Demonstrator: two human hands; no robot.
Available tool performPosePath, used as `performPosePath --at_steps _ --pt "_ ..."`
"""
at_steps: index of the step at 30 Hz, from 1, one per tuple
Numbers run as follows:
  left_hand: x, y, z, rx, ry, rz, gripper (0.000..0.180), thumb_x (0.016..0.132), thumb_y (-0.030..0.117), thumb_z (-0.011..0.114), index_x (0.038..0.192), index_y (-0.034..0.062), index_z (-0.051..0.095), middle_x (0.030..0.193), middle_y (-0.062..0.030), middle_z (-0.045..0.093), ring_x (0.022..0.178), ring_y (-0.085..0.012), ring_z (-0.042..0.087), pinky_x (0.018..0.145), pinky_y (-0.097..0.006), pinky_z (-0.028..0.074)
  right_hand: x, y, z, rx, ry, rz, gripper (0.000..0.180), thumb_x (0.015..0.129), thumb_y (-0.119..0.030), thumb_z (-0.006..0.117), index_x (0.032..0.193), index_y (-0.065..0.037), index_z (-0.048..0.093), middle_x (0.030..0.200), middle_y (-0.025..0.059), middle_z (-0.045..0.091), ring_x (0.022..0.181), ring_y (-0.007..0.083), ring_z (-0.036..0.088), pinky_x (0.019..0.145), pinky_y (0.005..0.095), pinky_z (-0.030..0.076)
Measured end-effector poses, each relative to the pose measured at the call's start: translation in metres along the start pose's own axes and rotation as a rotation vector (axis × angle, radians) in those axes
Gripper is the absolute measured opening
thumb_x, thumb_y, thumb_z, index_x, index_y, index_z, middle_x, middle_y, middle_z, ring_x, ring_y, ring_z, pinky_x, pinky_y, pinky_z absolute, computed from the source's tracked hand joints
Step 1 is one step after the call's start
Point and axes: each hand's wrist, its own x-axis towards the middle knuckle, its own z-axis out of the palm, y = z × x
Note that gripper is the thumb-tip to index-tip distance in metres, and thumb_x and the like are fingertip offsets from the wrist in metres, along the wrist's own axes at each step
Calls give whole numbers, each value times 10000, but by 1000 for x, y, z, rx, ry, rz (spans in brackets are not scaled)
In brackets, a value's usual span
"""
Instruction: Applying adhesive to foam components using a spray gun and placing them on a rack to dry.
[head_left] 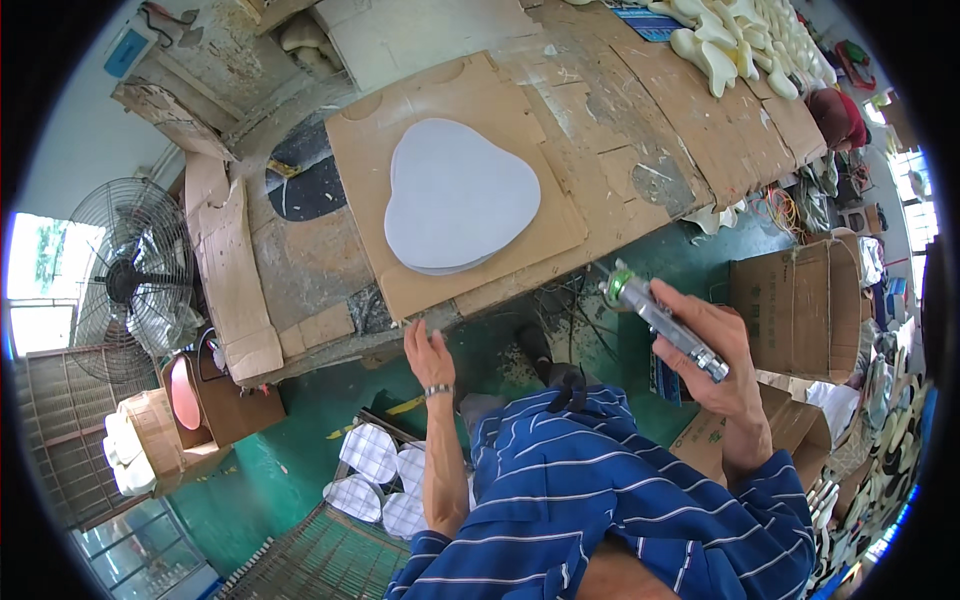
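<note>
While the right hand (715, 350) wraps shut around a metal spray gun (662, 322), nozzle aimed toward eleven o'clock at the grey heart-shaped sheets (458, 195) stacked on protective cardboard (420, 120), the left hand (428, 355) hangs open, fingers loosely spread, at the bench edge (330, 345), holding nothing

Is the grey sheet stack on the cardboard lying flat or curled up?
Flat: the grey sheets lie spread on the cardboard, edges down, no corner lifted.
</note>
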Motion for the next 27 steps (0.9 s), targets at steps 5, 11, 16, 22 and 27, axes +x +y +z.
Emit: performPosePath --at_steps 5,11,16,22,27 --pt "-102 -65 -17 105 -162 -344 316 977 211 616 1235 34 659 1305 -202 623 1219 -407 564 1041 -484 458 1 0 0 -16 27 -24 653 802 51 767 1422 -37 582 1069 174 711 892 298 702 773 334 543" --pt "-206 -129 -24 211 -474 -724 483 992 460 521 1146 52 728 1162 -224 692 1123 -411 627 979 -491 479 -12 0 -6 28 -141 110 550 844 -32 757 1373 18 615 1096 182 722 911 272 694 819 326 525" --pt "-239 -148 -22 240 -592 -862 570 969 533 493 1074 35 750 1096 -247 728 1067 -427 668 944 -489 499 -14 12 -12 -44 36 39 602 828 11 761 1407 -30 599 1077 168 724 872 286 702 800 338 535" --pt "-218 -148 -15 136 -566 -919 556 985 528 496 1170 59 730 1141 -233 723 1092 -417 674 930 -494 513 -26 13 -27 16 43 182 532 851 -17 738 1370 7 624 1075 172 729 842 243 685 784 322 524" --pt "-191 -136 -14 149 -520 -896 539 986 505 516 1169 43 724 1134 -222 728 1099 -410 674 951 -487 508 -18 5 -8 161 -198 150 601 809 -2 784 1386 -6 613 1123 194 725 963 295 721 835 344 544"
